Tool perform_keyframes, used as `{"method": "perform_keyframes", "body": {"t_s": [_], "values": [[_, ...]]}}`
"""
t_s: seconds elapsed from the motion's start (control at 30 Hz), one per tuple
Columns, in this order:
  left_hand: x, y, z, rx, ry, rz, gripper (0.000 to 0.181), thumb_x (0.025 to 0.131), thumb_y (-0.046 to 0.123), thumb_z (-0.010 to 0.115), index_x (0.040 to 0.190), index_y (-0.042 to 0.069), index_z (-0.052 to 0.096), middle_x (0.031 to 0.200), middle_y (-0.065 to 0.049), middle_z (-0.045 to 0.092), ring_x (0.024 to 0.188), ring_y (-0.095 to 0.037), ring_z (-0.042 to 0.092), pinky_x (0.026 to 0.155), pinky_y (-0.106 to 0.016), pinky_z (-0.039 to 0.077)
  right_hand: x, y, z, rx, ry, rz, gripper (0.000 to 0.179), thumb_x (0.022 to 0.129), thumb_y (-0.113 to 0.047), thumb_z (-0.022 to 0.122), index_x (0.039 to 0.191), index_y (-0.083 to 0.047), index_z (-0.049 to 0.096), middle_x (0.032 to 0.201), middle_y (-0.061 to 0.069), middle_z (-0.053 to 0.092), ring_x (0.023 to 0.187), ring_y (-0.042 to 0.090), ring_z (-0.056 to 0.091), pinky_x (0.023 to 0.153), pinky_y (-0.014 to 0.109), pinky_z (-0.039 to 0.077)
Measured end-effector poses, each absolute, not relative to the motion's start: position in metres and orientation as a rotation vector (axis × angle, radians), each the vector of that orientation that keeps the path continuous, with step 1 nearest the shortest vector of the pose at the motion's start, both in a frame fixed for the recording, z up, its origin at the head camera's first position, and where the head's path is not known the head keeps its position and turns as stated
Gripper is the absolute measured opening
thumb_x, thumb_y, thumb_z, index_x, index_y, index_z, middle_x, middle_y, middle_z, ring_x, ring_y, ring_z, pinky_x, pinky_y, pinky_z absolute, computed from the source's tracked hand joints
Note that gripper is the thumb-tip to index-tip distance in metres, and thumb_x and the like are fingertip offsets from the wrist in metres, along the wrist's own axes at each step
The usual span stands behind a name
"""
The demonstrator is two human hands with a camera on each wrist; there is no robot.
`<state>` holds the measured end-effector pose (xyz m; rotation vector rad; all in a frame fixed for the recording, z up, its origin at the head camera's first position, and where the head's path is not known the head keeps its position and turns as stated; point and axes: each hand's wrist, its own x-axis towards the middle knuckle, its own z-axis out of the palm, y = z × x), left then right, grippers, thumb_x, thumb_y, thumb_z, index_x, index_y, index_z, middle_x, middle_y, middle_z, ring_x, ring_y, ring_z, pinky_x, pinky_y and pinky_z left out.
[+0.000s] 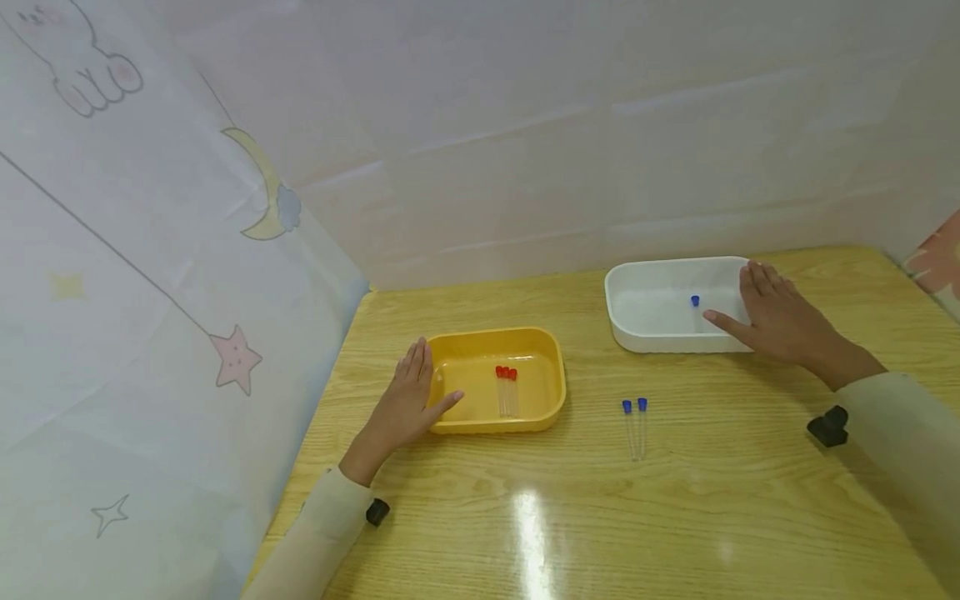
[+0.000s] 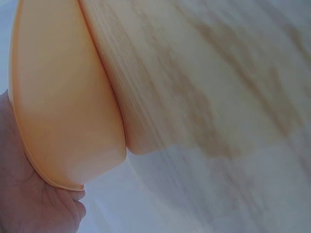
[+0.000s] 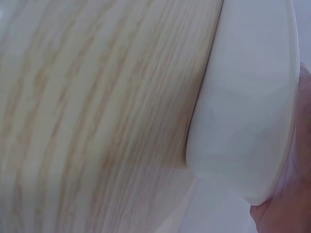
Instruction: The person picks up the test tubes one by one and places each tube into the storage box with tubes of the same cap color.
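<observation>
At the left end of a yellow tray (image 1: 491,426) lies my left hand (image 1: 401,408), its fingers straight along the rim and its thumb reaching over the front edge. Three clear tubes with red caps (image 1: 506,372) lie side by side inside that tray. My right hand (image 1: 783,321) rests against the right end of a white tray (image 1: 652,342), fingers straight and thumb over the inside. A blue cap (image 1: 695,301) shows in the white tray; any tube below it is barely visible. The left wrist view shows the yellow tray's outer wall (image 2: 68,97) against the palm.
Two blue-capped clear tubes (image 1: 634,429) lie on the wood-grain table (image 1: 600,517), in front of and between the trays. Pale printed sheets (image 1: 480,150) hang behind the table and along its left side. Each sleeve has a small black device (image 1: 828,427) near the wrist.
</observation>
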<state>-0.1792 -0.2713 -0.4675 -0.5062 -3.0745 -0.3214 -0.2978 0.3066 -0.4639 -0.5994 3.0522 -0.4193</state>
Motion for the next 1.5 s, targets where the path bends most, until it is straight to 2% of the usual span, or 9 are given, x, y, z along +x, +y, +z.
{"method": "perform_keyframes", "body": {"t_s": [0.13,0.33,0.57,0.7,0.97,1.2,1.5], "values": [[-0.179,-0.271,-0.466,-0.506,-3.078,-0.315,0.099,0.103,0.066,0.036,0.159,-0.005,-0.002,0.167,-0.017,-0.014,0.156,-0.032,-0.008,0.124,-0.048,0.004,-0.299,0.308,-0.465,-0.596,3.057,-0.414,0.100,0.105,-0.057,0.041,0.152,0.018,-0.006,0.158,0.038,-0.016,0.147,0.054,-0.012,0.117,0.064,-0.007],[-0.179,-0.270,-0.466,-0.520,-3.053,-0.303,0.098,0.103,0.064,0.039,0.159,-0.007,0.001,0.168,-0.024,-0.003,0.155,-0.038,0.001,0.124,-0.051,0.008,-0.301,0.309,-0.466,-0.594,3.058,-0.431,0.101,0.105,-0.057,0.042,0.151,0.020,-0.005,0.158,0.039,-0.015,0.147,0.055,-0.011,0.117,0.064,-0.008],[-0.178,-0.270,-0.465,-0.497,-3.087,-0.312,0.100,0.102,0.066,0.038,0.159,-0.005,-0.002,0.167,-0.018,-0.012,0.155,-0.029,-0.011,0.124,-0.048,0.003,-0.298,0.308,-0.468,-0.581,3.049,-0.451,0.101,0.105,-0.057,0.041,0.151,0.019,-0.007,0.158,0.039,-0.016,0.147,0.054,-0.013,0.117,0.064,-0.010],[-0.178,-0.271,-0.465,-0.509,-3.069,-0.309,0.099,0.103,0.065,0.039,0.159,-0.007,0.001,0.168,-0.023,-0.005,0.156,-0.032,-0.006,0.124,-0.049,0.005,-0.297,0.307,-0.468,-0.573,3.056,-0.450,0.101,0.105,-0.057,0.041,0.152,0.018,-0.007,0.158,0.038,-0.016,0.147,0.053,-0.013,0.117,0.063,-0.010],[-0.175,-0.275,-0.464,-0.480,-3.094,-0.348,0.099,0.103,0.066,0.037,0.159,-0.004,-0.005,0.167,-0.014,-0.016,0.156,-0.031,-0.007,0.125,-0.048,0.003,-0.296,0.303,-0.470,-0.584,3.062,-0.446,0.102,0.104,-0.058,0.042,0.152,0.018,-0.007,0.159,0.036,-0.017,0.148,0.051,-0.013,0.118,0.062,-0.010],[-0.176,-0.280,-0.466,-0.482,-3.069,-0.362,0.099,0.102,0.066,0.037,0.159,-0.003,-0.004,0.167,-0.014,-0.015,0.156,-0.033,-0.004,0.124,-0.049,0.004,-0.299,0.299,-0.469,-0.587,3.086,-0.453,0.103,0.103,-0.059,0.044,0.152,0.018,-0.004,0.160,0.037,-0.014,0.148,0.053,-0.012,0.118,0.064,-0.007],[-0.176,-0.283,-0.467,-0.464,-3.088,-0.387,0.101,0.101,0.068,0.038,0.160,-0.001,-0.007,0.167,-0.011,-0.018,0.156,-0.031,-0.007,0.125,-0.049,0.003,-0.300,0.296,-0.470,-0.574,3.058,-0.461,0.110,0.100,-0.063,0.048,0.153,0.015,-0.009,0.161,0.033,-0.018,0.149,0.049,-0.017,0.118,0.061,-0.010]]}}
